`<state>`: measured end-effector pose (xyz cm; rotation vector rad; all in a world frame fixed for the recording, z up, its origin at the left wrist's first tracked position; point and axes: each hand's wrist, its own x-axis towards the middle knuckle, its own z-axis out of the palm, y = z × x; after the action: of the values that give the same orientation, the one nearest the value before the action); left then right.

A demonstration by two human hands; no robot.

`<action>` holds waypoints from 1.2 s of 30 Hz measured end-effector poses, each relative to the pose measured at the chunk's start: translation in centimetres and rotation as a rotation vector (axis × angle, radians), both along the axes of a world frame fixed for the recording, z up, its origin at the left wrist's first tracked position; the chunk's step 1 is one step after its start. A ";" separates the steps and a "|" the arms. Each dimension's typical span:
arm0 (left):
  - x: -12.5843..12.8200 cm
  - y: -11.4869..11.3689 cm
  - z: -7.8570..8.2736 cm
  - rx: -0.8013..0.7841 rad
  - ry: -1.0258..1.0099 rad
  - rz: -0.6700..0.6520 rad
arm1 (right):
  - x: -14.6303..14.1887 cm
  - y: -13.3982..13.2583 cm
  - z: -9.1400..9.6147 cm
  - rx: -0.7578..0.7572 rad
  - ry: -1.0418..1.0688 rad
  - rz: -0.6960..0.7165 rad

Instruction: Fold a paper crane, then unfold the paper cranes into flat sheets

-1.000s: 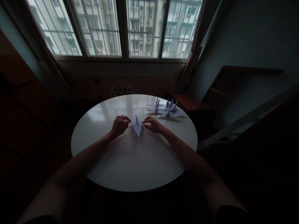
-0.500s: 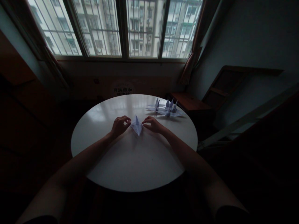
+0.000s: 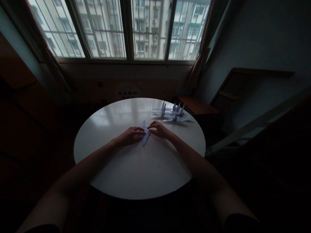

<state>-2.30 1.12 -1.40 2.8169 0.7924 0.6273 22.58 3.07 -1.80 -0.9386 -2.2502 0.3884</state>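
Pinching folded paper [image 3: 144, 141], the left hand [image 3: 130, 136] and right hand [image 3: 159, 130] nearly meet. Dark Chinese characters [image 3: 127, 93], starting 月满, show behind the table [image 3: 136, 174].

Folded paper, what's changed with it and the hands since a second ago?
The left hand has moved right, over the paper, which now looks flatter, its near tip slightly closer to the person. The right hand stays at the paper's right side; the cranes sit unmoved.

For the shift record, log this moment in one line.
left hand on folded paper | right hand at paper's right edge | paper cranes on table, far right
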 end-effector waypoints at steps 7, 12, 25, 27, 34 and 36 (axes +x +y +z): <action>0.0 0.1 0.2 -0.007 -0.019 -0.022 | -0.1 -0.6 0.6 -0.065 -0.022 -0.012; 0.1 0.1 0.1 0.007 -0.023 -0.023 | -0.2 -1.0 0.8 -0.122 -0.077 -0.004; -1.4 1.6 0.1 -0.073 -0.086 -0.050 | 0.1 -0.2 0.2 -0.144 -0.096 0.045; -1.3 1.8 0.0 -0.084 -0.088 -0.029 | 0.2 -0.1 0.1 -0.146 -0.092 0.049; -1.5 1.9 0.3 -0.182 -0.118 -0.023 | 0.2 -0.1 0.2 -0.156 -0.070 0.065; -1.6 1.9 0.4 -0.202 -0.131 -0.025 | 0.3 -0.2 0.3 -0.168 -0.073 0.065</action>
<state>-3.90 3.02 -0.97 2.5705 0.7503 0.6786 22.83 2.85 -1.52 -0.9805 -2.3477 0.5892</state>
